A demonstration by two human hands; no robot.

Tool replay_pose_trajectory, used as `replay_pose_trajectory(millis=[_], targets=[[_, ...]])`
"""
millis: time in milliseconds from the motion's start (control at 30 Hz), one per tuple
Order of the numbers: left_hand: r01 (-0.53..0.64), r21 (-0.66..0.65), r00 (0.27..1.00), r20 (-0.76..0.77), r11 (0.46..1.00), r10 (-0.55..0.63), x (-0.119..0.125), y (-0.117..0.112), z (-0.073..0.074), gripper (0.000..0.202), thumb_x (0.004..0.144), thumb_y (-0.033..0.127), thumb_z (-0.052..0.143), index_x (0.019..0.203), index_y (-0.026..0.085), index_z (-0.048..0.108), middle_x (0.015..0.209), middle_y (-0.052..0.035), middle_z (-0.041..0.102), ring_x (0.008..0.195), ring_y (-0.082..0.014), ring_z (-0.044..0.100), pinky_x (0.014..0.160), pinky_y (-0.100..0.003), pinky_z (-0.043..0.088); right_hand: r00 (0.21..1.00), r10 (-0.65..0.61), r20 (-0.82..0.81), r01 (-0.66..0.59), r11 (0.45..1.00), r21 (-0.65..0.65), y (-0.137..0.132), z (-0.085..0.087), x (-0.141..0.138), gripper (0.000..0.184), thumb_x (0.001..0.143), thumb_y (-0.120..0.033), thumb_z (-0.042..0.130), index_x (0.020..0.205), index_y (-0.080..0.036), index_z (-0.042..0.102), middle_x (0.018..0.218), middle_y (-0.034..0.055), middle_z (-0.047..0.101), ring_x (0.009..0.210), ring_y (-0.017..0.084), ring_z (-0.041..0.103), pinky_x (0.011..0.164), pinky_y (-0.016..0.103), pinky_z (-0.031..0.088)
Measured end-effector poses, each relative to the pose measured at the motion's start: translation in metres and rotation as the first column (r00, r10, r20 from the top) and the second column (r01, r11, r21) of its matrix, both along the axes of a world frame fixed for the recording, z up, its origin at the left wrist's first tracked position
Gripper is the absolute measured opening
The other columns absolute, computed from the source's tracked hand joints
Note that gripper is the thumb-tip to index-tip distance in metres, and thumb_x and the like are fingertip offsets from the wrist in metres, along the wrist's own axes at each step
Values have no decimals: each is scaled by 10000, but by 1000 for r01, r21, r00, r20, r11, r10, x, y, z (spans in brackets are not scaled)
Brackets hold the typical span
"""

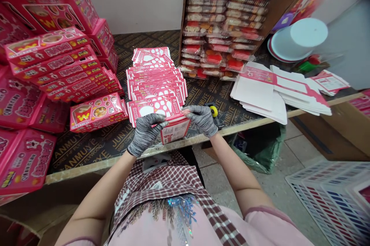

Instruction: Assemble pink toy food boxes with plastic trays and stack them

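While gloved hands (146,134) (200,120) grip a carton (154,108); plywood (86,149) reads JUNMUYE.

Your left hand (146,135) and right hand (200,120), in grey knit gloves, hold flat pink carton (154,107) from both sides. Carton printed with white round shapes, lying tilted. White-and-red panel (175,130) hangs below, between your hands.
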State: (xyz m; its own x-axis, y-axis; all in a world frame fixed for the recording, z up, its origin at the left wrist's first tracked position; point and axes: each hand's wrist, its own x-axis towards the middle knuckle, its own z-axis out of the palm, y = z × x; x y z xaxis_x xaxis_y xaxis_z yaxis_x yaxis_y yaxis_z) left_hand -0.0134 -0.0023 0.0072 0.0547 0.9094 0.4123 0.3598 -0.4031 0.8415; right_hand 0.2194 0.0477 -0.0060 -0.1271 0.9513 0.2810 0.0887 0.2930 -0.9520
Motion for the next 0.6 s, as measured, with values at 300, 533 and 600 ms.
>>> replay_pose_trajectory(millis=[300,533,600], targets=[[82,179,939,-345,980,-15,-2,2,-7,133,851,279,649,886,209,756,998,-107,771,895,-235,738,855,-393,602,996,69,48,-76,986,150,-18,-18,1,268,849,-510,701,949,-293,821,1102,54,788,1070,273,728,1043,475,527],[211,199,820,-568,957,-63,27,15,-12,389,868,145,481,1174,194,717,1078,-120,758,921,-247,710,819,-373,570,905,-415,89,379,884,273,-28,-33,64,375,936,-511,559,1157,-270,741,1357,73,663,1331,252,563,1186,467,374],[222,238,789,-613,945,-31,25,15,-15,431,865,127,470,1223,201,699,1112,-132,745,934,-259,701,809,-386,563,747,-652,133,608,750,260,-24,-52,100,346,931,-471,547,1093,-233,740,1294,102,684,1259,252,595,1164,483,381]])
